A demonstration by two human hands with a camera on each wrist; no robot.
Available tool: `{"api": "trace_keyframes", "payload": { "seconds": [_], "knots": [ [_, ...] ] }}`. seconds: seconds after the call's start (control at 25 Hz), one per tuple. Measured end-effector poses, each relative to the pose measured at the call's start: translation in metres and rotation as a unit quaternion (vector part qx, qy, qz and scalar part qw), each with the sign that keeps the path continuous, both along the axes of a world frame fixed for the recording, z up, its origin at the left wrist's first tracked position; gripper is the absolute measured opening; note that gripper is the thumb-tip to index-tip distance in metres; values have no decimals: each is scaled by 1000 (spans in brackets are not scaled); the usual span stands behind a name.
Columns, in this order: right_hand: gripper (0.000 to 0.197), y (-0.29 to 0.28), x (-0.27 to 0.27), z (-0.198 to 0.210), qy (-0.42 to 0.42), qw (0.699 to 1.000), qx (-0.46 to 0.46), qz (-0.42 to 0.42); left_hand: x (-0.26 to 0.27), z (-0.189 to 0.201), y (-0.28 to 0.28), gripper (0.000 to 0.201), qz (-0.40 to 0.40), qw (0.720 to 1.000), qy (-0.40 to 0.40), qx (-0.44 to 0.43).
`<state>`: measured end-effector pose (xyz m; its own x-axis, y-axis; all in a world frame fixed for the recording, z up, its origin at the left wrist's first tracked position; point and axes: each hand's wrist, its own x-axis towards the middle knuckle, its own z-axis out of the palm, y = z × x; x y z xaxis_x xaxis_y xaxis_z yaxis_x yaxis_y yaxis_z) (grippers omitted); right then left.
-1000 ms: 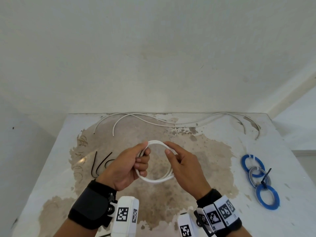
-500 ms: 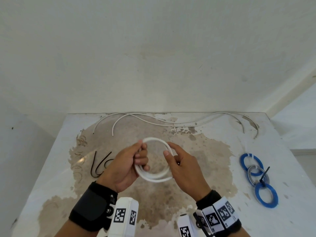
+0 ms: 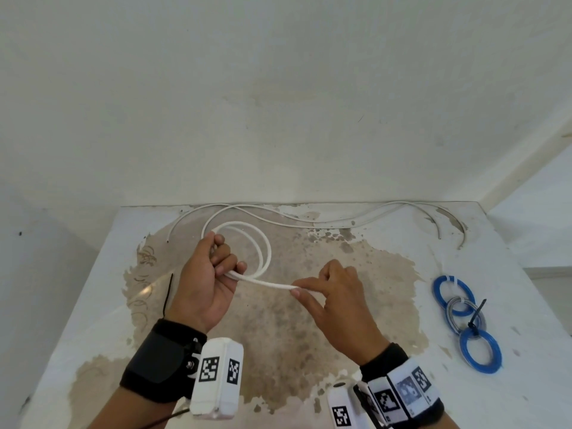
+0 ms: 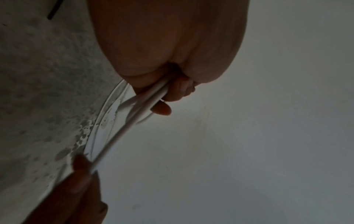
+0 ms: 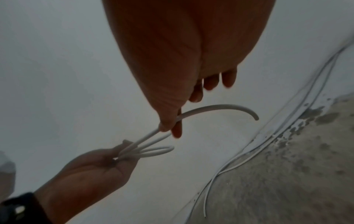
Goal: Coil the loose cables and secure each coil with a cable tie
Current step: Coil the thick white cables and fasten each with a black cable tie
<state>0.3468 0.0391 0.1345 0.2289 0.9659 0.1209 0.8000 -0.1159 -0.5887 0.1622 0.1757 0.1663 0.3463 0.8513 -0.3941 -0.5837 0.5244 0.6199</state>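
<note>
A white cable point(image 3: 263, 252) is wound into loops held above the table point(image 3: 510, 382). My left hand point(image 3: 213, 274) grips the loops in its curled fingers point(image 4: 172, 94), with the coil standing out past the knuckles. A straight run of the same white cable point(image 3: 269, 283) stretches to my right hand point(image 3: 328, 292), which pinches it between thumb and forefinger point(image 5: 168, 124). Beyond that pinch the free cable end point(image 5: 249, 112) curves away in the right wrist view. The left hand point(image 5: 107, 160) shows there too, closed on the loops.
Two loose white cables point(image 3: 340, 222) snake along the table's far edge by the wall. Two blue coils point(image 3: 452, 292) and a grey coil point(image 3: 464, 314) with a black cable tie point(image 3: 476, 314) lie at the right. A thin black tie point(image 3: 168, 292) lies left of my left hand.
The hands have drawn apart. The left hand lifted the coil up and to the left, and the right hand slid right, pulling a length of cable straight out of the coil.
</note>
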Motion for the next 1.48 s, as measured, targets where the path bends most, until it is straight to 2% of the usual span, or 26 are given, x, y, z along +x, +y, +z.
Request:
{"api": "trace_keyframes", "payload": {
  "seconds": [0.04,0.16,0.24,0.28,0.32,0.36,0.44,0.52,0.56,0.64,0.72,0.84,0.96,1.16,1.28,1.4,1.48],
  "knots": [
    [36,0,0,2,-1,1000,1,-28,1,1,-3,31,-4,1000,-7,6],
    [28,4,-5,14,186,979,-29,-79,6,4,-14,35,-40,998,-37,11],
    [25,8,-8,19,250,961,-24,-116,11,6,-23,35,-83,995,-56,7],
    [15,11,-9,20,267,955,-5,-133,13,6,-27,35,-104,993,-60,4],
    [15,15,-11,23,290,947,8,-141,15,5,-32,34,-122,990,-63,0],
    [29,17,-13,24,319,938,10,-139,16,5,-35,34,-138,988,-69,-5],
    [43,21,-13,25,434,891,2,-133,17,5,-38,32,-166,983,-77,-22],
    [39,22,-13,28,549,828,-8,-114,15,5,-36,29,-195,978,-70,-40],
    [38,21,-13,29,571,815,-10,-102,13,6,-34,28,-209,975,-63,-48],
    [32,19,-13,27,542,837,-15,-78,9,7,-31,33,-233,969,-40,-64],
    [30,16,-13,25,505,860,-27,-59,6,10,-29,50,-249,965,-15,-84],
    [29,11,-13,21,491,869,-44,-40,3,11,-26,66,-269,957,28,-102],
    [29,7,-10,19,481,875,-59,-16,2,7,-25,59,-281,951,68,-110],
    [30,4,-8,13,484,871,-79,-14,3,4,-27,29,-303,947,17,-110],
    [34,1,-10,11,472,879,-68,-7,5,7,-29,30,-333,937,-14,-105],
    [31,3,-14,13,412,910,-43,6,7,7,-31,33,-348,931,-33,-108],
    [31,4,-16,15,394,918,-32,0,9,7,-33,33,-344,931,-43,-113]
  ]
}}
